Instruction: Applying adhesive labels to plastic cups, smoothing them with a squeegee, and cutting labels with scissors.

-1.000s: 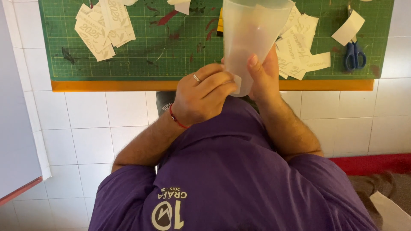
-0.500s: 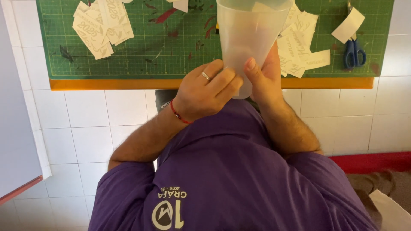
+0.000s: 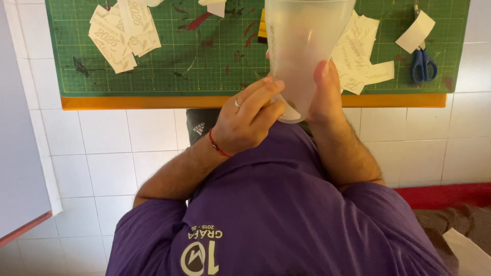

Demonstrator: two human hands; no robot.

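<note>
Both hands hold the frosted translucent plastic cup [image 3: 302, 48] over the green cutting mat [image 3: 204, 56]: right hand [image 3: 325, 94] in a closed grip, left hand [image 3: 248, 120] pinching its white sticker [image 3: 287, 111].

A green cutting mat [image 3: 204, 61] carries scattered paper cut-outs [image 3: 118, 35] and blue-handled scissors [image 3: 423, 60].

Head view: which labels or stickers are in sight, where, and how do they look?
Sticker pile: mat's upper left, cream strips, grey lettering.
Second sticker pile: behind the frosted cup, cream.
Loose blank slip: above the blue scissors.
Backing corner: at the cup's base, between left hand and right hand.
</note>
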